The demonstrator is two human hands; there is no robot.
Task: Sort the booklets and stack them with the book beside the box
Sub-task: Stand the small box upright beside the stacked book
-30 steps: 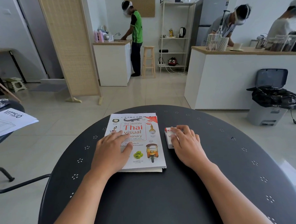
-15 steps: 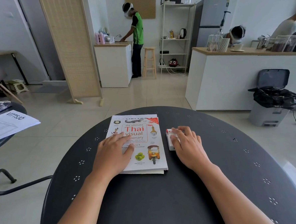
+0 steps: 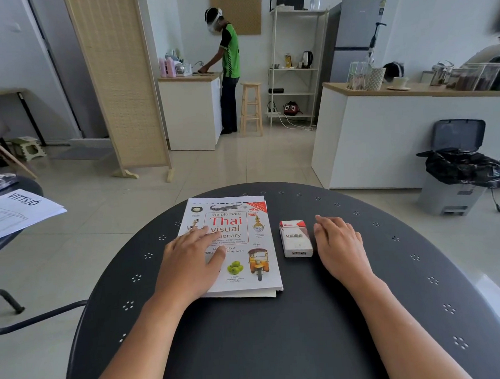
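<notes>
A white Thai visual dictionary book [image 3: 246,242] lies flat on the round black table [image 3: 282,348], with paper edges of booklets showing under its far and near ends. My left hand [image 3: 189,263] rests flat on the book's left half, fingers spread, holding nothing. A small red-and-white VESS box [image 3: 295,239] lies just right of the book, a narrow gap between them. My right hand [image 3: 340,245] lies flat on the table right of the box, close beside it and not on it.
A second dark table at the left edge carries a white VITTSJÖ leaflet [image 3: 13,212]. A grey bin with a black bag [image 3: 458,173] stands at the right. A white counter [image 3: 401,139], a folding screen [image 3: 119,80] and a person at a cabinet [image 3: 226,64] are beyond.
My right hand has slid right off the box, which now shows fully. My left hand stays on the book. The view has tilted slightly.
</notes>
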